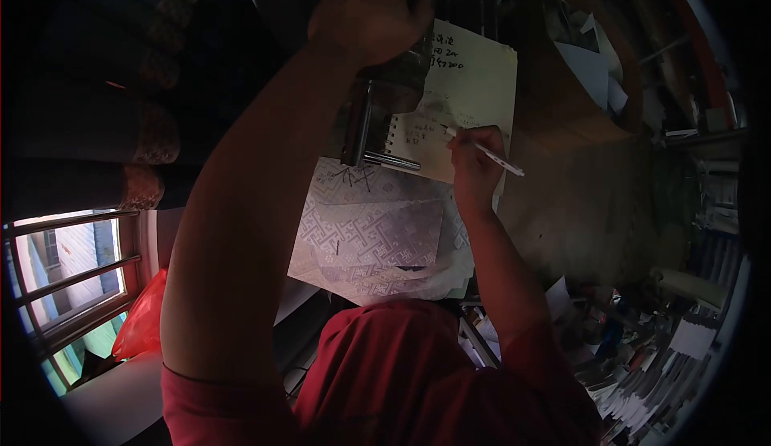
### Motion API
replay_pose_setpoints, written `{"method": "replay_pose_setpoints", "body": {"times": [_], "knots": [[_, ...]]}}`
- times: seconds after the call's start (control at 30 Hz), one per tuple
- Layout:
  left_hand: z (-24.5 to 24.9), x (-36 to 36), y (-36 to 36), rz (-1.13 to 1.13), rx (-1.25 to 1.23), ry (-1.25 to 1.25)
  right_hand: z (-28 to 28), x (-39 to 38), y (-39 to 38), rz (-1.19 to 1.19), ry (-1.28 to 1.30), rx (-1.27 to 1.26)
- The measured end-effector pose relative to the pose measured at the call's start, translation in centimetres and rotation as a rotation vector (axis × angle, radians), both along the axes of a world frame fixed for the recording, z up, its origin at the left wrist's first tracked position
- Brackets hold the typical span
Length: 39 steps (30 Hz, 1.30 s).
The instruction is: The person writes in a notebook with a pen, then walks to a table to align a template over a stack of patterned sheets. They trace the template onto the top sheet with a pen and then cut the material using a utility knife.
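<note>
My right hand (477, 161) is closed around a white pen (502, 159), its tip at the page of a spiral notebook (486, 61). Dark handwriting stands at the top of that page, with fainter writing near the pen. Up at the top, my left hand (373, 12) is curled shut over a dark object (409, 77) that covers part of the notebook's left side; what its fingers hold is hidden. Metal bars (391, 161) run along the notebook's lower left corner. Sheets of patterned paper (377, 233) lie overlapping between the notebook and my body.
A cardboard box (582, 129) with white papers inside stands right of the notebook. Stacked papers and clutter (650, 382) fill the lower right. At left are a barred window (72, 273), a red plastic bag (143, 317) and a dark curtain (80, 125).
</note>
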<state>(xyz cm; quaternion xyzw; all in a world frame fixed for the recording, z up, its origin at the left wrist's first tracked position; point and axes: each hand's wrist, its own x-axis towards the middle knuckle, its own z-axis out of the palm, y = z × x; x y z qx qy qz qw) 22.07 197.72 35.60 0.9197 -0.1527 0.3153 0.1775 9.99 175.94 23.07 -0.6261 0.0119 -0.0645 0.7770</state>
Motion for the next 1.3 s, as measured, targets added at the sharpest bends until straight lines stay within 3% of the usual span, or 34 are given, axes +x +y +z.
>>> {"method": "replay_pose_setpoints", "body": {"times": [0.23, 0.4, 0.9, 1.3], "knots": [[0.3, 0.1, 0.2, -0.037, 0.028, -0.001, 0.9, -2.7, -1.4, -0.055, -0.012, -0.008], [0.2, 0.1, 0.1, -0.018, 0.002, -0.018, 1.4, -5.5, -1.6, -0.01, -0.054, -0.131], [0.1, 0.3, 0.4, -0.058, 0.026, -0.024, 0.8, -8.9, -1.5, 0.166, 0.084, -0.146], [0.4, 0.3, 0.3, -0.068, 0.035, 0.003, 0.0, -10.3, -1.7, 0.202, 0.03, -0.18]]}}
